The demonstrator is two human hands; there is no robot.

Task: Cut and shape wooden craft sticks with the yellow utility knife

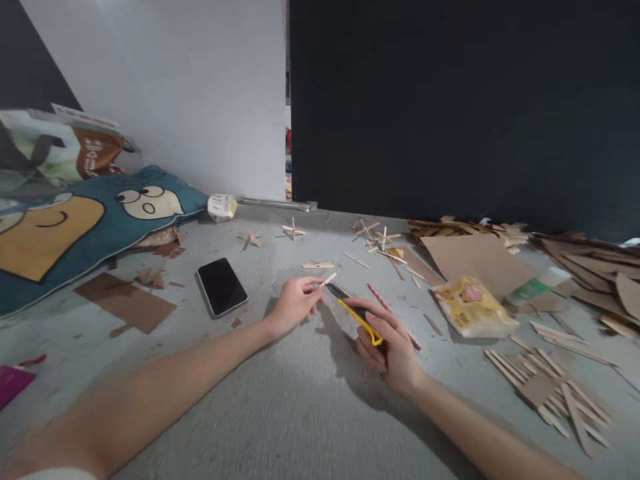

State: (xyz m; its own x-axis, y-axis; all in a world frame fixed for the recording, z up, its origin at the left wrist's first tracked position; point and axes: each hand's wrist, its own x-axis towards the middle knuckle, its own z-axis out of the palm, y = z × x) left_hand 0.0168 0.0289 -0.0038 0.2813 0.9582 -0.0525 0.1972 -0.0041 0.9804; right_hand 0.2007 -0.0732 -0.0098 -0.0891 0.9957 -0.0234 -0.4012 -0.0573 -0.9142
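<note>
My left hand (299,301) pinches a short, pale wooden stick (329,279) between thumb and fingertips, just above the table. Wrapped in my right hand (393,347) is a pair of yellow-and-black scissors (361,316). Their dark tip points up and left, right beside the stick; whether they touch it I cannot tell. Beyond my hands lies a flat wooden piece (318,265) with small marks. A red-and-white striped pencil-like rod (380,297) lies partly behind my right hand. Small crossed-stick pieces stand farther back, among them one upright cross (293,230).
A black phone (223,287) and brown cardboard (127,301) lie left, near a blue cushion (165,230). To the right are a yellow packet (474,307), a green-and-white tube (537,287), cardboard sheets (477,257) and a bundle of wooden sticks (570,387). Panels rise behind the table.
</note>
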